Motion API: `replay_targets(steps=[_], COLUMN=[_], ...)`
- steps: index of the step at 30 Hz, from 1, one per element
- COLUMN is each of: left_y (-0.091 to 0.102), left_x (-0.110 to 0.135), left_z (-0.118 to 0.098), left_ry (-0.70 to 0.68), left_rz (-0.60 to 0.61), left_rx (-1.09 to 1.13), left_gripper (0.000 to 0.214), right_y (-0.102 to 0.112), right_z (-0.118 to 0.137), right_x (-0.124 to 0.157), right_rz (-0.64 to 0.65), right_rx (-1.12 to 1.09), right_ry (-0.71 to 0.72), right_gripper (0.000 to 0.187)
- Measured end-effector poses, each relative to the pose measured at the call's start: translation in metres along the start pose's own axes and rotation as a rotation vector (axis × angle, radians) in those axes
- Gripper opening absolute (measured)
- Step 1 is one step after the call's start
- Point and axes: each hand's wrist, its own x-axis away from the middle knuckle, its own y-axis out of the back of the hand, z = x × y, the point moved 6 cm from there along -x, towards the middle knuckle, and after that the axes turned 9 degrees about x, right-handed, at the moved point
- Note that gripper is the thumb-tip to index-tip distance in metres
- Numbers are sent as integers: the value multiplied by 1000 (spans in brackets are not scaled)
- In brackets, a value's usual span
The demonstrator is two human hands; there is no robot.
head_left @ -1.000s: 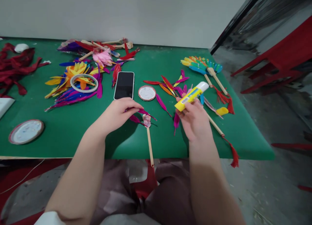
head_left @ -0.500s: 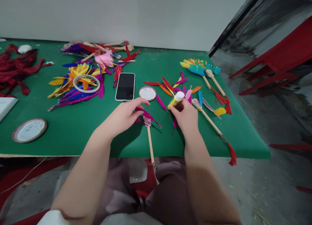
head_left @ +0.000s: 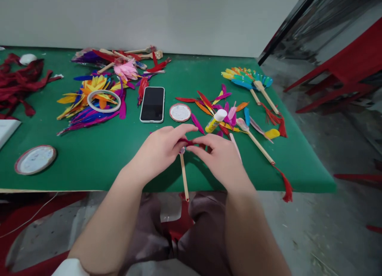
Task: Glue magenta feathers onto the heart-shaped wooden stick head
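Between the fingertips of my left hand (head_left: 162, 150) and my right hand (head_left: 219, 156) is a magenta feather (head_left: 185, 142), pinched from both sides. My fingers cover most of it. Just beneath lies a wooden fan handle (head_left: 184, 176), its upper end partly hidden by my left hand and its lower end reaching the table's front edge. A yellow glue stick (head_left: 212, 125) with a white cap stands behind my right hand, apart from it. Loose feathers (head_left: 231, 112) in magenta, red and orange are scattered around the glue stick.
A phone (head_left: 152, 104) and a small round lid (head_left: 180, 112) lie beyond my hands. Left are a tape roll (head_left: 89, 100) on bright feathers, a larger lid (head_left: 36, 159) and dark red cloth strips (head_left: 24, 83). Finished feather fans (head_left: 249, 81) and another handle (head_left: 259, 146) lie right.
My right hand has let go of the glue stick, which now stands on the table. It has moved left to the magenta feather, and both hands now meet over the handle.
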Motion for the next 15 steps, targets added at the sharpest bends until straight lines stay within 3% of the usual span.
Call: replay_targets(steps=[6,9,11,15], left_y=[11,15,8,-27], left_x=[8,15,18,25], left_z=[-10,-10,-6,7], left_ry=[-82,-20,123,396], left_rz=[-260,-381,-329,56], left_rx=[-132,-226,-323,-496], left_gripper=[38,32,30,52], right_y=[6,14,20,28], right_z=[-3,-10,-17,-30], right_x=[-2,-3,-2,-1], right_rz=[-60,-154,-253,-427], right_rx=[-96,-215,-317,-573], right_ry=[-58,-131,-191,-271], right_gripper=[13,13,11,10])
